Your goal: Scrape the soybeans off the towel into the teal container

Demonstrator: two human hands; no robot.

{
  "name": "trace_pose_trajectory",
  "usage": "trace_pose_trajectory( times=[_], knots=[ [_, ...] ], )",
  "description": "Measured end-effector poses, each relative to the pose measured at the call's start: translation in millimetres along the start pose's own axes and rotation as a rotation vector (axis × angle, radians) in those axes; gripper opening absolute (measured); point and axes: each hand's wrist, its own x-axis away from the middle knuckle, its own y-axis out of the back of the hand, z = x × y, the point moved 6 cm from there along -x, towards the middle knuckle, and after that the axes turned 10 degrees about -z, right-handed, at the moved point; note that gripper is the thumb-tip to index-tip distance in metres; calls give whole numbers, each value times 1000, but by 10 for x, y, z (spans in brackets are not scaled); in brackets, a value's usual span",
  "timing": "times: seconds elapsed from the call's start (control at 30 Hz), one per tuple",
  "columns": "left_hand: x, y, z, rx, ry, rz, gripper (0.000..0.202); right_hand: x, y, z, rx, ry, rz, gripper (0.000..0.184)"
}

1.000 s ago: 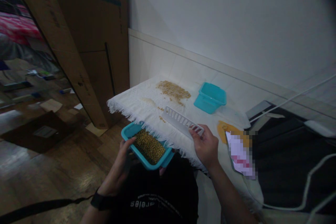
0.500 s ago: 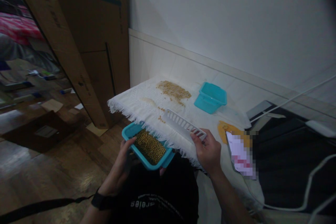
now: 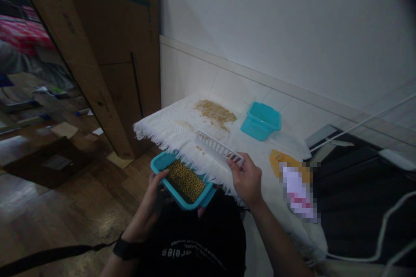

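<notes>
My left hand point(image 3: 150, 201) grips a teal tray point(image 3: 158, 162) filled with tan beans point(image 3: 186, 180), held just under the fringed edge of a white cloth point(image 3: 169, 125). My right hand point(image 3: 247, 181) is closed on one end of a white slotted plastic strip point(image 3: 217, 147) that lies across the cloth near a few loose beans. A larger pile of beans point(image 3: 215, 112) rests farther back on the cloth. An empty teal tray point(image 3: 261, 120) stands to the right of that pile.
Large cardboard boxes point(image 3: 107, 47) lean against the wall at the left. An orange object point(image 3: 277, 158) and a blurred card point(image 3: 297, 190) lie to the right. White cables point(image 3: 373, 114) cross a dark surface. Wooden floor point(image 3: 48, 199) with scattered items lies at the left.
My right hand has slid the white slotted strip leftward across the cloth, closer to its edge. The left hand and the bean tray have held still.
</notes>
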Motion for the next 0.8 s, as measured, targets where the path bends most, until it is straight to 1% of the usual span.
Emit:
trace_pose_trajectory(
  times=[0.23, 0.4, 0.53, 0.63, 0.8],
  knots=[
    [-14, 1, 22, 8, -6, 7, 83, 56, 6, 56, 12, 10, 11, 23],
    [-8, -3, -1, 10, -4, -2, 87, 101, -9, 71, 30, 26, 12, 23],
    [4, -11, -15, 6, 2, 5, 85, 124, -29, 77, 59, 49, 21, 24],
    [-1, -8, -4, 2, 4, 0, 83, 151, -38, 100, 36, 87, 27, 22],
    [-8, -8, 18, 9, -12, 12, 80, 231, -32, 219, -19, 159, 69, 22]
  ],
)
